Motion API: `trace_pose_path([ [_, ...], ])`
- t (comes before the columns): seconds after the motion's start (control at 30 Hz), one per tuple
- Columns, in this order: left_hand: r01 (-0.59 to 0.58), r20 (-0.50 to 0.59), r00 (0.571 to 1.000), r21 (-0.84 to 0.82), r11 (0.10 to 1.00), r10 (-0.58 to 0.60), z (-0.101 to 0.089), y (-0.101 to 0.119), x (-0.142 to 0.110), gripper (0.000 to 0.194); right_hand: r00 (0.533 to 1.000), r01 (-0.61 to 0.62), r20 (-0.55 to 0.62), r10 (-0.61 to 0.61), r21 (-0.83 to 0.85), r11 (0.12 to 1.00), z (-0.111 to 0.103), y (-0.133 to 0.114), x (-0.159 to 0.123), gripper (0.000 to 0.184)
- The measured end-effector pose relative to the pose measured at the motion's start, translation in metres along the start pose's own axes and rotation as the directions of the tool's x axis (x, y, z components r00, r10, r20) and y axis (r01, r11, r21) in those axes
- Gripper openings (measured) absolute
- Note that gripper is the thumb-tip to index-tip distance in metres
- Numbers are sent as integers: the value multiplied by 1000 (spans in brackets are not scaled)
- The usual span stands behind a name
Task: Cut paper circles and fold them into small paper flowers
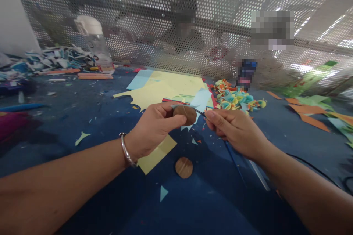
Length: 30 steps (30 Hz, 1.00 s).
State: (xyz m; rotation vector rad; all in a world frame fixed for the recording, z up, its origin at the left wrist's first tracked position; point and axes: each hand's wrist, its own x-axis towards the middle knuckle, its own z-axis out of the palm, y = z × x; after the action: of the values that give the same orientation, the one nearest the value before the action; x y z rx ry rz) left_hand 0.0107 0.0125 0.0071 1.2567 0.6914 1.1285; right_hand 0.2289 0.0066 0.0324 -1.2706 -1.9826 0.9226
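Note:
Between its thumb and fingers, my left hand [154, 126] grips a round brown disc [187, 115]. A small light-blue piece of paper lies along the disc's top edge. My right hand [231, 126] pinches a thin dark pointed tool [200, 112], its tip reaching the paper at that edge; the exact kind of tool I cannot make out. Below the hands, a second brown disc [184, 167] lies flat on the dark-blue table. Under my left wrist is a yellow paper square [157, 154]. Cut yellow paper [157, 93] and light-blue paper [201, 97] lie beyond the hands.
A pile of small curled paper pieces [237, 99] sits behind my right hand. Orange strips [307, 109] and green paper lie to the right. A clear bottle [97, 47] with a white lid stands back left, near paper scraps [60, 58]. A perforated metal panel [132, 18] rises behind.

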Motion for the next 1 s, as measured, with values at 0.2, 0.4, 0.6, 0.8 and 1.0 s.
trace_pose_path([
  [0.2, 18, 22, 1000, 6, 1000, -18, 2, 2, -1, 12, 999, 33, -5, -34, -53, 998, 0, -1, 0, 59],
  [0.4, 43, 22, 999, -10, 999, -42, 2, 1, -1, 9, 999, 52, -6, -53, -81, 995, 0, 0, 0, 57],
  [0.6, 59, 57, 997, 7, 998, -60, 0, 0, -1, 10, 998, 57, -8, -58, -113, 992, 0, -1, 0, 57],
  [0.8, 65, 36, 997, 57, 996, -67, 2, 0, 0, 6, 998, 56, 3, -56, -136, 989, 0, -4, 0, 57],
  [1.0, 67, 77, 994, 88, 994, -74, 2, 3, 0, 9, 998, 64, 15, -62, -163, 985, 0, -1, 1, 56],
])
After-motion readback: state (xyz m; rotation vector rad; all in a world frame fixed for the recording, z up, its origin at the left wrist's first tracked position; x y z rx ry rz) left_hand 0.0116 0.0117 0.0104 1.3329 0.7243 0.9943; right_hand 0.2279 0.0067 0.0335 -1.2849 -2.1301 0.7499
